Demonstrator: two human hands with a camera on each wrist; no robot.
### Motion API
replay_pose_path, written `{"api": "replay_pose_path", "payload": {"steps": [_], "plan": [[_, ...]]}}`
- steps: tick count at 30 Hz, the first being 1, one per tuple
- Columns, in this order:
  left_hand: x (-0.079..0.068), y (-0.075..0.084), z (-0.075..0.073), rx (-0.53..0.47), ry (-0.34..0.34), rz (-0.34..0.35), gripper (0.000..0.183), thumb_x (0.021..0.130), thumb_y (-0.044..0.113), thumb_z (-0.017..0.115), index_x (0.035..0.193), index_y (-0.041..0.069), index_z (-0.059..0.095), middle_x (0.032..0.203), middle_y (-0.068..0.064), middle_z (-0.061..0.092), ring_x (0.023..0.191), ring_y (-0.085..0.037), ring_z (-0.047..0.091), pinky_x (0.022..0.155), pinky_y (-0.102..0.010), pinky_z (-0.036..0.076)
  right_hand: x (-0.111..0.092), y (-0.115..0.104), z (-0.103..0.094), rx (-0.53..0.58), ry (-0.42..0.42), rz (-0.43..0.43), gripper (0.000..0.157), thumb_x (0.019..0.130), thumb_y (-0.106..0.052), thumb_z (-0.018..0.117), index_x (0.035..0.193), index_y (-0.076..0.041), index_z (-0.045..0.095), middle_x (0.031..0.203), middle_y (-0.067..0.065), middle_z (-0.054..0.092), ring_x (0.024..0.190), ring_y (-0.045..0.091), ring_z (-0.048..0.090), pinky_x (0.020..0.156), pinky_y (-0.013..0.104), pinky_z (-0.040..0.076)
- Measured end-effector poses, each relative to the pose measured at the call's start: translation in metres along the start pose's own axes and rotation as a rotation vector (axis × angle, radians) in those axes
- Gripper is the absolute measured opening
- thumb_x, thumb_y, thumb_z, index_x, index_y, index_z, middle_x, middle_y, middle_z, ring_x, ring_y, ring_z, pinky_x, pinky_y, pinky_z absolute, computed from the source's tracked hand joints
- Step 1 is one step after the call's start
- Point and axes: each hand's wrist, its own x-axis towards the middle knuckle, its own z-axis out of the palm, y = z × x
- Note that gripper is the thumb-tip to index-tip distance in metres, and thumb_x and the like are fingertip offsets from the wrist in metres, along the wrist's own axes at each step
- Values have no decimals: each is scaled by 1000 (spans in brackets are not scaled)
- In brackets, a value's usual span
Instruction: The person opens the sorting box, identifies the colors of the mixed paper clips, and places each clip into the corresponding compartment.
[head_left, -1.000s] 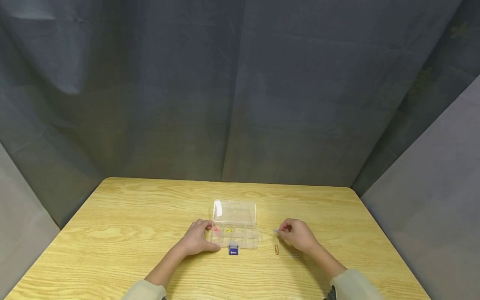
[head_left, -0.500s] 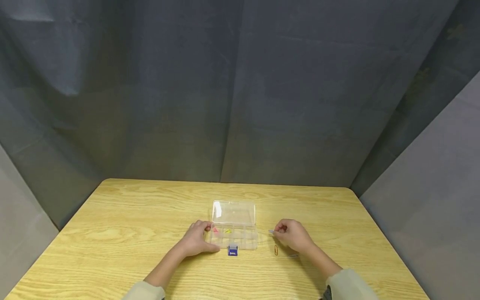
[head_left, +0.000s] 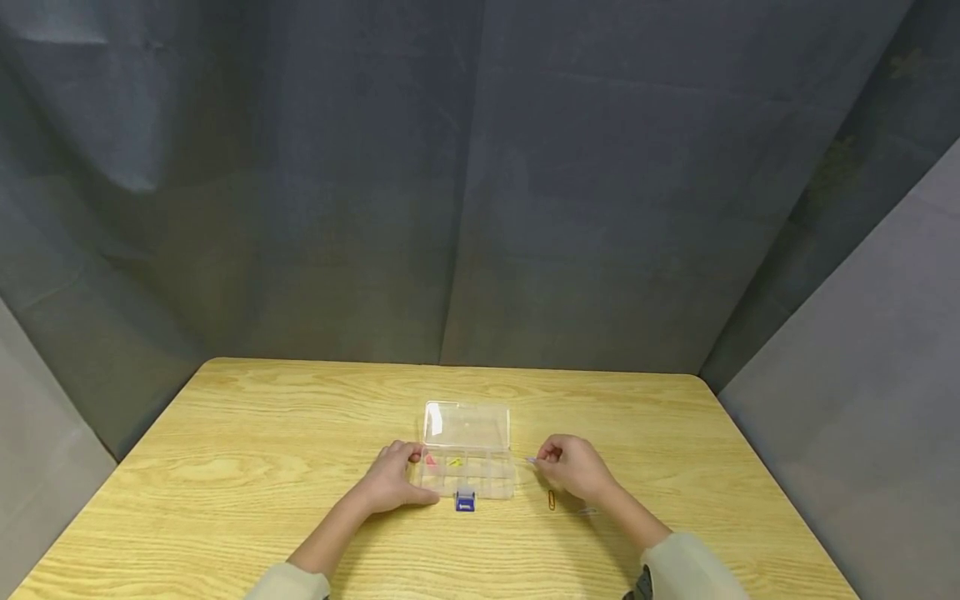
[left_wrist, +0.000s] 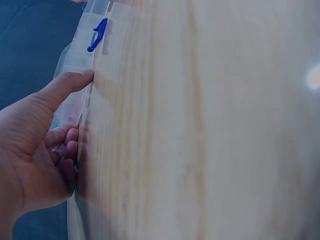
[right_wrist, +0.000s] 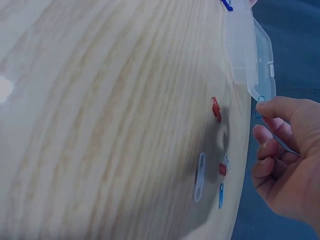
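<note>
A clear plastic compartment box (head_left: 477, 483) lies on the table with its lid (head_left: 467, 426) folded back. My left hand (head_left: 387, 479) grips its left end, thumb against the front edge and fingers at the side; the left wrist view shows the same hand (left_wrist: 35, 145). Pink and yellow pieces (head_left: 455, 462) sit in separate back compartments. Just right of the box, my right hand (head_left: 573, 467) pinches a small blue paper clip (right_wrist: 259, 107) between thumb and forefinger, held above the table. In the right wrist view its other fingers (right_wrist: 267, 150) are curled.
Several loose clips lie below my right hand: a red-orange paper clip (right_wrist: 216, 109), a white paper clip (right_wrist: 199, 177), a blue one (right_wrist: 221, 196) and a small red piece (right_wrist: 223, 169). A blue latch (head_left: 465, 502) juts from the box's front. Dark cloth (head_left: 465, 183) hangs behind the table.
My right hand has moved left toward the box, carrying the blue paper clip. The left hand has stayed on the box.
</note>
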Motion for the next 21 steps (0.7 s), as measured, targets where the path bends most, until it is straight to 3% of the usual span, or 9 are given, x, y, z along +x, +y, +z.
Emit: {"api": "replay_pose_path", "payload": {"steps": [21], "plan": [[0, 0, 0, 3, -2, -3, 79, 59, 46, 76, 119, 3, 47, 105, -3, 49, 98, -19, 42, 83, -39, 40, 17, -40, 16, -35, -37, -91, 9, 80, -24, 63, 75, -17, 59, 65, -4, 49, 48, 8, 38, 45, 22, 33]]}}
